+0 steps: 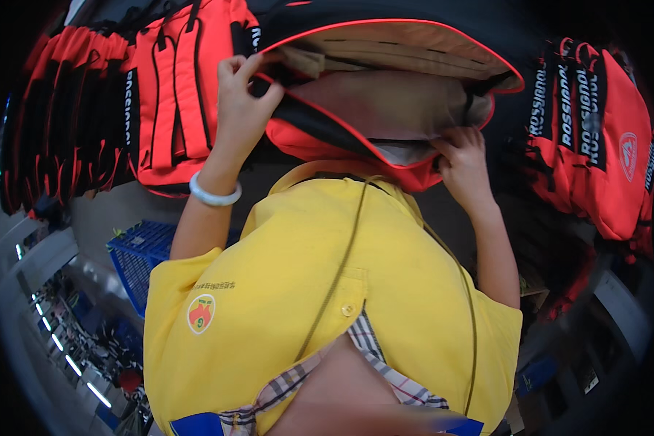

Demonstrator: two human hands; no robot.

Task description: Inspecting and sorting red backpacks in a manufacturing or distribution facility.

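A red and black bag [305,138] lies before me with its wide mouth held apart, showing a beige-grey lining [392,98]. At the left corner of the opening, my left hand [241,94] grips the bag's edge between thumb and fingers. My right hand [463,161] is closed over the near rim at the right, its fingertips partly hidden inside the mouth. Red piping runs along both rims. Inside, a pale pocket or flap shows near the left hand.
Left of the opened bag stands a red backpack [171,109] with straps, beside a row of similar red-black bags [69,116]. More red bags [618,160] are stacked at the right. A blue plastic crate [139,254] sits below on the left.
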